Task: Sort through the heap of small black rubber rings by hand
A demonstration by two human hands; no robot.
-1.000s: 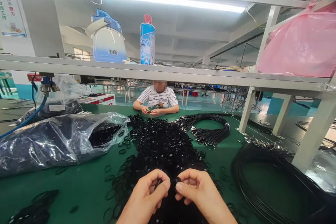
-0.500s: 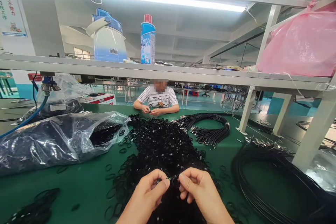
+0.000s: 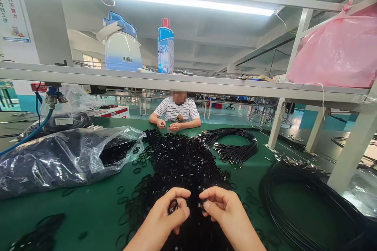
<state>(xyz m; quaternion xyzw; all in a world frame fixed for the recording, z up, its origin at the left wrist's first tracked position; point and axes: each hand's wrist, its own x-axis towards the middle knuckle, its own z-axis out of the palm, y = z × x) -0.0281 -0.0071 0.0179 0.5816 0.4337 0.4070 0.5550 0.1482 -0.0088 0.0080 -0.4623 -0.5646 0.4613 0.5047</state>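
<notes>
My left hand [image 3: 165, 215] is closed in a pinch around a small black rubber ring [image 3: 172, 206] held between thumb and fingers. My right hand [image 3: 225, 213] is close beside it, fingers curled and pinched on a small black piece that I cannot make out. Both hands hover low at the near edge over a big heap of black rings [image 3: 179, 164] on the green table [image 3: 88, 208]. A small gap separates the two hands.
A clear plastic bag of black parts [image 3: 59, 159] lies at the left. Black cable bundles [image 3: 235, 145] and a large cable coil [image 3: 303, 200] lie at the right. A person in a striped shirt [image 3: 176, 110] works opposite. A shelf [image 3: 176, 82] overhead bears a jug, a spray can and a pink bag.
My hands have drawn slightly apart. The ring that was stretched between both hands now sits in my left hand's pinch.
</notes>
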